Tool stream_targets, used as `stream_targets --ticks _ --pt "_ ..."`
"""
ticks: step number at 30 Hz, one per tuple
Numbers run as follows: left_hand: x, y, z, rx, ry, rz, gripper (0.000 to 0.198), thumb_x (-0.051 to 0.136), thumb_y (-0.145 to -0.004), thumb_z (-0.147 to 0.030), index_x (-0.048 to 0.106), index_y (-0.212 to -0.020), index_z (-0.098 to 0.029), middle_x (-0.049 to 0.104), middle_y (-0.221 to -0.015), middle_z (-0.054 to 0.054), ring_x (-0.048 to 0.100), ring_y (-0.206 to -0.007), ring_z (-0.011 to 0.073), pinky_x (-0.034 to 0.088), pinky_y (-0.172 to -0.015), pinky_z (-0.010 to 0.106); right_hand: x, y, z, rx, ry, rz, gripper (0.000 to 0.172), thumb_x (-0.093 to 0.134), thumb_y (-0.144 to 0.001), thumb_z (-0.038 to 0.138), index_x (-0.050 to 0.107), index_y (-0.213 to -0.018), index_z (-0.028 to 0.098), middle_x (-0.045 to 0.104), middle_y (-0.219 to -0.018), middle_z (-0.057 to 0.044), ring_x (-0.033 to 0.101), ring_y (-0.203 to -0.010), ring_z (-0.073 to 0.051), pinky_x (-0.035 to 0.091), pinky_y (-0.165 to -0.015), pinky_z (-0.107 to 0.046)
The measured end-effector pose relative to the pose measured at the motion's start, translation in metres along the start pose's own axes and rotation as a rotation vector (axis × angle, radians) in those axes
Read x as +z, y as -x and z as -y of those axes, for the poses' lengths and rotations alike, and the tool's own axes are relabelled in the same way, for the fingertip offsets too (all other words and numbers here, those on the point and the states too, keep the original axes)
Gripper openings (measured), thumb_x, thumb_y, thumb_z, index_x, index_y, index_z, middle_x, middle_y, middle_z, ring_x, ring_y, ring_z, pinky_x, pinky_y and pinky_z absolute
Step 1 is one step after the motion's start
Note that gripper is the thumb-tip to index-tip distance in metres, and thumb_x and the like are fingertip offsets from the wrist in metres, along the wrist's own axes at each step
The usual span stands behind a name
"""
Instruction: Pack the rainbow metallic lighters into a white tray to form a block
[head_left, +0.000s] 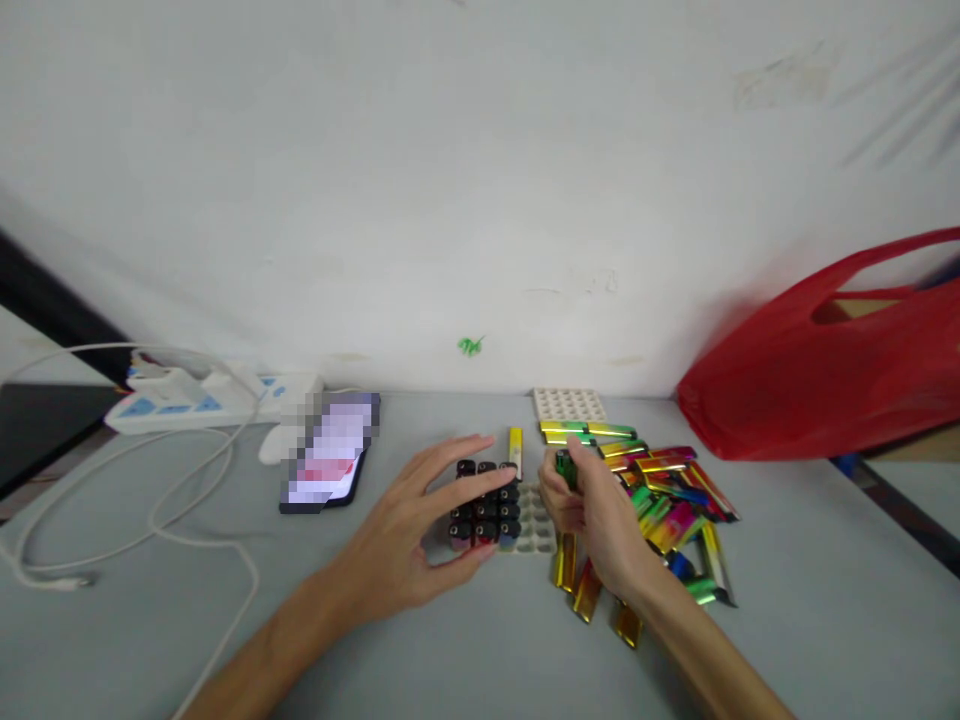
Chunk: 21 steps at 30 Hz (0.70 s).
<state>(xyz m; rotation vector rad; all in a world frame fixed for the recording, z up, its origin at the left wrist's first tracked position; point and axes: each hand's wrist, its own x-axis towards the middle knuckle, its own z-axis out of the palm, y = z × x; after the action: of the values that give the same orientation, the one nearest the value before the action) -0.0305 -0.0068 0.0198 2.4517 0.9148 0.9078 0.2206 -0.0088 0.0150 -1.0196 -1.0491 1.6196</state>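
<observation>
My left hand (409,535) is open, its fingers spread over and beside a block of black-topped lighters (486,505) standing upright in rows. The lighters fill the left part of a pale tray with round holes (534,525); bare holes show on its right. My right hand (600,510) is closed around a green lighter (565,468) with a dark top, just right of the tray. A yellow lighter (516,450) is at the tray's far side. Under and beyond my right hand lies a loose pile of shiny coloured lighters (667,510).
A second pale holed tray (568,404) lies against the wall. On the left are a phone (330,455), a white power strip (217,400) and a looping white cable (244,560). A red bag (817,370) stands at the right edge.
</observation>
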Motion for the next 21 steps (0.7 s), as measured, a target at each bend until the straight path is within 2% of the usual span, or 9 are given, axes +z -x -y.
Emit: stream_targets --ticks 3,5,7,9,11,15,21 --pt "0.0 -0.001 -0.001 0.008 0.008 0.017 0.068 0.076 -0.099 -0.021 0.056 -0.161 -0.041 0.047 -0.174 0.006 0.049 -0.159 0.0331 0.045 -0.132 0.053 0.007 0.001 0.007 -0.083 0.02 -0.061 0.06 0.056 -0.102 0.08 0.051 -0.08 0.025 0.032 -0.065 0.008 0.018 -0.053 -0.012 0.015 -0.048 -0.028" --pt "0.0 -0.001 -0.001 0.016 0.006 0.028 0.07 0.076 -0.099 -0.02 0.053 -0.162 -0.04 0.046 -0.175 0.007 0.047 -0.161 0.0325 0.044 -0.133 0.053 0.01 0.002 0.01 -0.157 0.079 -0.091 0.049 0.061 -0.105 0.071 0.054 -0.088 0.025 0.044 -0.069 0.007 0.031 -0.054 -0.013 0.028 -0.051 -0.028" --pt "0.001 -0.001 -0.002 0.02 -0.002 0.034 0.074 0.076 -0.098 -0.02 0.05 -0.165 -0.038 0.045 -0.176 0.007 0.044 -0.164 0.0328 0.042 -0.135 0.054 0.01 0.003 0.012 -0.237 0.196 -0.112 0.039 0.062 -0.109 0.061 0.059 -0.092 0.025 0.056 -0.078 0.003 0.049 -0.065 -0.016 0.042 -0.064 -0.029" --pt "0.001 0.0 -0.001 0.027 -0.002 0.037 0.078 0.076 -0.098 -0.02 0.046 -0.168 -0.037 0.045 -0.177 0.009 0.042 -0.165 0.034 0.04 -0.136 0.056 0.008 0.002 0.012 -0.322 0.337 -0.131 0.032 0.064 -0.109 0.054 0.067 -0.096 0.025 0.065 -0.09 -0.001 0.06 -0.086 -0.021 0.047 -0.082 -0.033" --pt "0.002 0.0 -0.001 0.04 0.007 0.041 0.082 0.076 -0.098 -0.018 0.042 -0.17 -0.035 0.044 -0.178 0.01 0.041 -0.166 0.0344 0.039 -0.137 0.058 0.003 0.001 0.01 -0.387 0.461 -0.15 0.025 0.069 -0.107 0.049 0.074 -0.102 0.026 0.069 -0.103 -0.004 0.061 -0.1 -0.024 0.046 -0.091 -0.036" --pt "0.002 0.002 0.0 0.116 0.047 0.023 0.078 0.069 -0.1 -0.012 0.043 -0.171 -0.031 0.043 -0.179 0.01 0.04 -0.167 0.0311 0.04 -0.137 0.055 -0.001 -0.002 0.006 -0.467 0.612 -0.158 0.015 0.071 -0.107 0.04 0.078 -0.112 0.028 0.073 -0.106 -0.005 0.064 -0.1 -0.027 0.046 -0.094 -0.04" --pt "0.002 0.003 0.0 0.159 0.034 -0.023 0.079 0.069 -0.095 -0.008 0.049 -0.167 -0.03 0.055 -0.172 0.01 0.047 -0.163 0.032 0.045 -0.134 0.055 -0.002 0.0 0.008 -0.514 0.752 -0.132 0.018 0.069 -0.109 0.031 0.078 -0.124 0.03 0.077 -0.118 -0.008 0.069 -0.109 -0.03 0.049 -0.098 -0.043"
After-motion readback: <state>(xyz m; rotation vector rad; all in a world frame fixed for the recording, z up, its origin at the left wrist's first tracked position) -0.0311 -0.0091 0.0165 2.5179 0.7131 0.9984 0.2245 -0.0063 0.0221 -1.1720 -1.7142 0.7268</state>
